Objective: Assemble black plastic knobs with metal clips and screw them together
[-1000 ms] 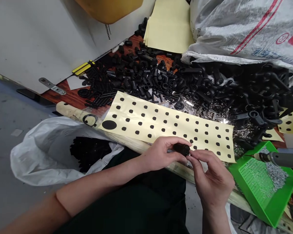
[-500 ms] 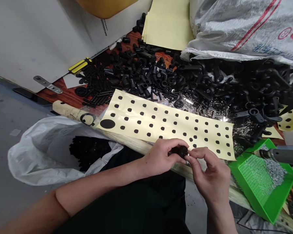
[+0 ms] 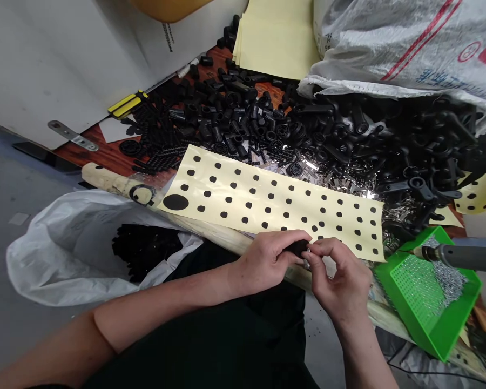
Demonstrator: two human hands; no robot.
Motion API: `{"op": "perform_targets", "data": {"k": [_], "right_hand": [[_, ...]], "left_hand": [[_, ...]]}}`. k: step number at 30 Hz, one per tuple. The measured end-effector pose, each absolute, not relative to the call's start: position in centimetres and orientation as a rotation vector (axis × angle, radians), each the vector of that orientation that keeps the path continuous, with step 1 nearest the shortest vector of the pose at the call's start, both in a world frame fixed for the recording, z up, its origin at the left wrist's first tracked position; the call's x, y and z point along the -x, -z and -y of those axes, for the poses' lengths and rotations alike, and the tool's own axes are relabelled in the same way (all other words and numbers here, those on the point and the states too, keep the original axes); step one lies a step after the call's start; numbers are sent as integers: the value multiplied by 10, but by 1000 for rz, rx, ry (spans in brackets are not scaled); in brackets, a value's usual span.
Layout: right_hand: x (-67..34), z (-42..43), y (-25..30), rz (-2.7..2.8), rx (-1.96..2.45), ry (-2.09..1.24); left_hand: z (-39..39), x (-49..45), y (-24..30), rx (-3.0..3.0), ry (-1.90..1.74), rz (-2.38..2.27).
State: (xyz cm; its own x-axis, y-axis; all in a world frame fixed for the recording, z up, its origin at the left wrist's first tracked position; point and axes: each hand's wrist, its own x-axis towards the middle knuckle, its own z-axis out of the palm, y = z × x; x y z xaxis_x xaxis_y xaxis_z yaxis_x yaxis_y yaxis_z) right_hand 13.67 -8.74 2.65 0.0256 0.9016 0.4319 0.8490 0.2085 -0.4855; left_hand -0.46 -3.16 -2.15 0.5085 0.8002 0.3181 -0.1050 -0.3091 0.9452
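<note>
Closer now, left hand and right hand grip black part by dotted sheet.

Dotted sheet beyond the hands, green tray right, bag left

Bare forearms, bare hands; dark clothing across lap.
</note>
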Motion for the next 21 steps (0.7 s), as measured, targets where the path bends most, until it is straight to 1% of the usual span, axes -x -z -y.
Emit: {"op": "perform_targets", "data": {"k": [5, 7, 13, 17, 21], "right_hand": [[-142, 92, -23, 1698, 1589, -301], [-145, 93, -25, 1689, 1583, -331], [-147, 93, -32, 1855, 1572, -244], [-143, 92, -24, 1846, 1575, -167], [-142, 94, -13, 1808, 1583, -168]], "left_hand": [[30, 3, 16, -1628, -959, -609], [28, 3, 14, -1591, -909, -619], [27, 4, 14, -1585, -846, -623], [28, 4, 18, -1628, -855, -636], [29, 4, 20, -1666, -878, -639]]}}
